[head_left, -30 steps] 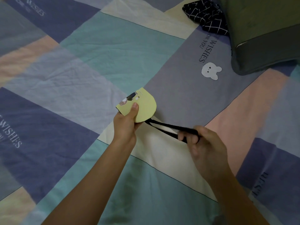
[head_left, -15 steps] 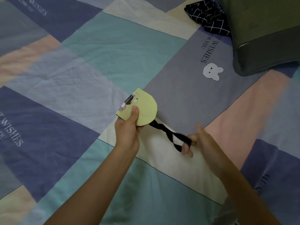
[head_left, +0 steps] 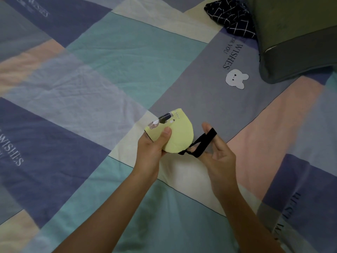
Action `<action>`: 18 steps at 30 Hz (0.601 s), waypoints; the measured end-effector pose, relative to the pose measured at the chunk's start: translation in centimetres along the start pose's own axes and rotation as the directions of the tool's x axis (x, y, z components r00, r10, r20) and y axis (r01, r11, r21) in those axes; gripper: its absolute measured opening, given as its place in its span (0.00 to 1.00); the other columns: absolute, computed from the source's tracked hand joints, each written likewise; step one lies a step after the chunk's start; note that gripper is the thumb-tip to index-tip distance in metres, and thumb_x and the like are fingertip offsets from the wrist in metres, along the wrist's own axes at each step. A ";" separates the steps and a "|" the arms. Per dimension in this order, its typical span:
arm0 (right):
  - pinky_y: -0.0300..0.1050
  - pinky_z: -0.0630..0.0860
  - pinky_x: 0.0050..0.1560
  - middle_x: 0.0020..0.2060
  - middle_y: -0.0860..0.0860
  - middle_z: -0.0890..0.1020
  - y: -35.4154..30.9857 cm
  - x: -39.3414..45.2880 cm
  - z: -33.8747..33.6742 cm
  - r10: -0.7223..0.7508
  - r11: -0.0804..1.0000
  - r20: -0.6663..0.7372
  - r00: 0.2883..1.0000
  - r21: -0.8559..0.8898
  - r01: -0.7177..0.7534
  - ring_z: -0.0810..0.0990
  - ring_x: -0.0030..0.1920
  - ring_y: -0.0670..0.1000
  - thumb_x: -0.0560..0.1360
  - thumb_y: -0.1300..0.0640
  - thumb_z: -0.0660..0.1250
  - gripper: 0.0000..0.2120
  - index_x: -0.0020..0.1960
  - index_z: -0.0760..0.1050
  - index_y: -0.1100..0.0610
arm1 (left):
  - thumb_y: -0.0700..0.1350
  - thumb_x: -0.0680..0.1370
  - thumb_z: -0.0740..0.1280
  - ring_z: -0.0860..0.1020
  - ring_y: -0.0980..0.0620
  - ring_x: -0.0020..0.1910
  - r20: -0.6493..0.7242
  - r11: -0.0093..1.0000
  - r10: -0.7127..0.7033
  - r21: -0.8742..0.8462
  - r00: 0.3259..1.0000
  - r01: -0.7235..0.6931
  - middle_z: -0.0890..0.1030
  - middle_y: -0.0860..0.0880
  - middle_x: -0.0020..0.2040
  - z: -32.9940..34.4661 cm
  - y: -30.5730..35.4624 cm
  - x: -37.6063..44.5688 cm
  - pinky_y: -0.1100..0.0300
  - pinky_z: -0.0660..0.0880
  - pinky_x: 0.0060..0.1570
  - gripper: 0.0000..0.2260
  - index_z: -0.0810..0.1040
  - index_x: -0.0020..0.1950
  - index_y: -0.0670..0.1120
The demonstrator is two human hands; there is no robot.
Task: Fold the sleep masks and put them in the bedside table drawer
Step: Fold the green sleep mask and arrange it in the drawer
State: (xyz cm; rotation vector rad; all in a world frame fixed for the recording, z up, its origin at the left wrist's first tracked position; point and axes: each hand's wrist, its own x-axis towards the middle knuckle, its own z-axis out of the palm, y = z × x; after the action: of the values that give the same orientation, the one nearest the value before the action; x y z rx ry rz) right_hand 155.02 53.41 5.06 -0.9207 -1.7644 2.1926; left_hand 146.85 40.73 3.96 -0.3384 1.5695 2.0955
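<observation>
The yellow sleep mask (head_left: 177,133), folded in half into a rounded half-shape, is held just above the patchwork bedsheet (head_left: 113,57), near the middle of the view. A small cartoon print sits on its upper edge, too small to make out. The left hand (head_left: 152,148) pinches the mask, thumb pressed on the top face and the other fingers hidden beneath it. The mask's black elastic strap (head_left: 202,143) runs from the mask's lower right corner and loops over the right hand (head_left: 217,152), whose fingers are spread and fairly straight inside the loop; the strap looks twisted near the mask. Top right, a dark green cushion (head_left: 295,33) is cut off by the frame, partly covering a navy grid-patterned cloth (head_left: 230,17).
</observation>
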 end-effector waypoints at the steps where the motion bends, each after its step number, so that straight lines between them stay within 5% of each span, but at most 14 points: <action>1: 0.30 0.77 0.44 0.66 0.48 0.74 -0.1 -0.2 0.0 -0.001 1.000 0.025 1.000 0.000 0.001 0.82 0.43 0.34 0.66 0.75 0.71 0.33 0.68 0.69 0.62 | 0.41 0.76 0.68 0.82 0.52 0.53 0.001 0.999 0.001 0.036 1.000 -0.001 0.84 0.51 0.53 -0.2 -0.1 0.0 0.58 0.80 0.44 0.11 0.78 0.57 0.51; 6: 0.45 0.82 0.46 0.61 0.40 0.76 0.1 -0.4 -0.5 0.032 0.999 0.136 0.990 -0.045 -0.026 0.84 0.49 0.44 0.63 0.74 0.74 0.38 0.69 0.69 0.53 | 0.39 0.74 0.71 0.82 0.51 0.48 0.175 0.958 0.023 0.276 0.984 -0.071 0.84 0.49 0.48 -0.7 0.0 -0.1 0.60 0.78 0.43 0.11 0.80 0.56 0.42; 8: 0.41 0.80 0.50 0.62 0.40 0.76 0.1 -0.3 -0.6 -0.001 0.995 0.154 0.988 -0.097 0.016 0.79 0.59 0.42 0.63 0.73 0.75 0.38 0.66 0.69 0.48 | 0.37 0.72 0.72 0.80 0.56 0.40 0.267 0.917 0.031 0.377 0.963 -0.134 0.80 0.56 0.37 -0.8 0.2 -0.2 0.64 0.75 0.40 0.05 0.81 0.46 0.42; 10: 0.36 0.78 0.52 0.64 0.43 0.76 0.0 -0.2 -0.6 -0.032 0.991 0.174 0.984 -0.125 0.054 0.76 0.63 0.41 0.64 0.71 0.75 0.35 0.64 0.70 0.46 | 0.35 0.71 0.73 0.76 0.59 0.33 0.319 0.882 0.010 0.444 0.948 -0.159 0.76 0.57 0.30 -0.8 0.3 -0.3 0.68 0.72 0.36 0.09 0.78 0.36 0.48; 13: 0.36 0.79 0.48 0.54 0.44 0.83 -0.2 -0.1 -0.5 0.021 0.991 0.200 0.979 -0.134 0.006 0.82 0.54 0.44 0.61 0.67 0.79 0.30 0.58 0.75 0.49 | 0.37 0.69 0.75 0.75 0.58 0.32 0.395 0.870 -0.051 0.469 0.917 -0.154 0.76 0.57 0.29 -0.8 0.6 -0.4 0.65 0.73 0.35 0.10 0.76 0.33 0.46; 15: 0.40 0.81 0.37 0.40 0.44 0.85 -0.5 0.0 -0.4 0.076 0.985 0.245 0.966 -0.170 -0.034 0.84 0.42 0.46 0.60 0.63 0.77 0.21 0.51 0.79 0.53 | 0.42 0.70 0.73 0.80 0.52 0.38 0.410 0.903 -0.090 0.418 0.908 -0.099 0.82 0.52 0.36 -0.9 0.7 -0.6 0.58 0.78 0.39 0.03 0.80 0.42 0.44; 18: 0.42 0.79 0.32 0.32 0.48 0.81 -0.3 0.3 -0.1 0.134 0.984 0.249 0.959 -0.151 -0.098 0.80 0.35 0.48 0.60 0.60 0.73 0.15 0.46 0.77 0.58 | 0.52 0.78 0.63 0.82 0.47 0.45 0.358 0.934 -0.158 0.356 0.920 0.021 0.84 0.45 0.47 -0.5 0.8 -1.1 0.55 0.78 0.44 0.13 0.80 0.54 0.44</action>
State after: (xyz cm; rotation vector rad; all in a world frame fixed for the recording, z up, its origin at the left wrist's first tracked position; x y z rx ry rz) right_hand 154.82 53.74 5.25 -0.8152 -2.0493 2.3835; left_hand 147.30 39.83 4.98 0.1174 1.6028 1.6449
